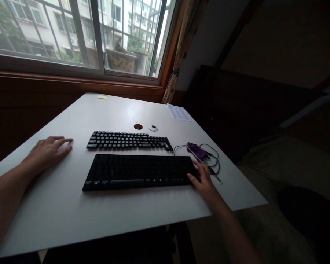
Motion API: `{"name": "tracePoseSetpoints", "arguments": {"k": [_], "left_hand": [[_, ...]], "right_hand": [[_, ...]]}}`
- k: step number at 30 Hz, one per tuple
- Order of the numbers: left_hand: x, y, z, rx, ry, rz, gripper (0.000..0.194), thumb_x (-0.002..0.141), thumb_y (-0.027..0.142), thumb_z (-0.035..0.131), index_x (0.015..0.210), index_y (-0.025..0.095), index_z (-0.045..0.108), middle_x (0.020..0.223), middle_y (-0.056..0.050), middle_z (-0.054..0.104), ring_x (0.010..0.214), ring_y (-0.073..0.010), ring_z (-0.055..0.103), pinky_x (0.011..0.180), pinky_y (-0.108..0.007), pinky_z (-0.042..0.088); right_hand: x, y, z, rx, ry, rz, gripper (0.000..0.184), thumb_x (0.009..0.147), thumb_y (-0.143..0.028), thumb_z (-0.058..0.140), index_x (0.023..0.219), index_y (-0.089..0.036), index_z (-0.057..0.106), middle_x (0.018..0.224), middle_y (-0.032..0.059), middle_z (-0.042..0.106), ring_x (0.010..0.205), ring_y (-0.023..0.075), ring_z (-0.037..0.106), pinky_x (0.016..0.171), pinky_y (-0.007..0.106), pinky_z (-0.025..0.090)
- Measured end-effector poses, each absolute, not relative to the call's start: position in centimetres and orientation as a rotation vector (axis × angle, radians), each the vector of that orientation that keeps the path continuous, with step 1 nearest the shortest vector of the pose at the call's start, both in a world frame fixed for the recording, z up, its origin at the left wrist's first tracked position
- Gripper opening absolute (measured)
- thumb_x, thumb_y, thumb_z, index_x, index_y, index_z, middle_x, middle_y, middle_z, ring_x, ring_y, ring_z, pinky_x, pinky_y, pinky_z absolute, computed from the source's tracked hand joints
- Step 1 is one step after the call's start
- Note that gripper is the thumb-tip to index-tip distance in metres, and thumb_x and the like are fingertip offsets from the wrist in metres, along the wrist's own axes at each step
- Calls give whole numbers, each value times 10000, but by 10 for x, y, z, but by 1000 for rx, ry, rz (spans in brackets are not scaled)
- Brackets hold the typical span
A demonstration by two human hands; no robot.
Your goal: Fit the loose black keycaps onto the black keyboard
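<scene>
A black keyboard lies near the front of the white table, with keycaps fitted along its front row and a dark bed of bare key positions behind. My right hand rests on the right end of this keyboard, thumb and fingers apart. Whether a small part sits under those fingers is hidden. Just behind the keyboard, loose black keycaps are set out in rows that follow a keyboard layout. Off to their left, my left hand lies on the table, open and holding nothing, fingers pointing toward the keycaps.
Right of the keyboard lie a purple cloth, a black cable and a thin rod-like tool. Behind the keycaps are a round table hole and its white cover. Printed paper and yellow notes lie farther back.
</scene>
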State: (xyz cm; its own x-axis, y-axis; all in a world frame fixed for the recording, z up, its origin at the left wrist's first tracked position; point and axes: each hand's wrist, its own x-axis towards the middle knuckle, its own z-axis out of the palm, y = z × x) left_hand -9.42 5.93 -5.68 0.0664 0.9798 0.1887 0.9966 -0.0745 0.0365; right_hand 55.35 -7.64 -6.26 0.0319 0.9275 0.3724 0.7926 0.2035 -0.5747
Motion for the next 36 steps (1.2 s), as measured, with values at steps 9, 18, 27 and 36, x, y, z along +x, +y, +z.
{"name": "tracePoseSetpoints", "arguments": {"k": [9,18,27,36], "left_hand": [[-97,62,-60,-2226,-2042,-259,699,935,592,271,1418,192,579,1397,-192,538,1296,-373,510,1094,-522,339],[-97,61,-60,-2220,-2062,-247,675,946,572,290,1429,191,567,1420,-179,516,1294,-361,497,1087,-505,342],[-100,61,-63,-2216,-2032,-234,652,967,567,283,1434,201,554,1424,-169,497,1302,-344,487,1099,-496,335],[-100,61,-64,-2212,-2067,-241,632,962,552,333,1448,202,536,1439,-155,486,1310,-323,475,1120,-486,321]], "right_hand": [[549,-81,-57,-1610,-1769,273,555,996,-423,486,1520,-341,321,1468,91,370,1314,280,482,1159,548,398],[552,-82,-59,-1558,-1755,284,528,986,-398,492,1497,-351,367,1462,79,380,1302,280,481,1136,537,417],[554,-82,-64,-1512,-1734,334,546,982,-396,504,1506,-377,350,1485,66,369,1329,280,464,1149,540,401],[552,-83,-62,-1513,-1754,321,561,976,-371,509,1510,-369,334,1502,68,361,1341,281,451,1165,554,377]]}}
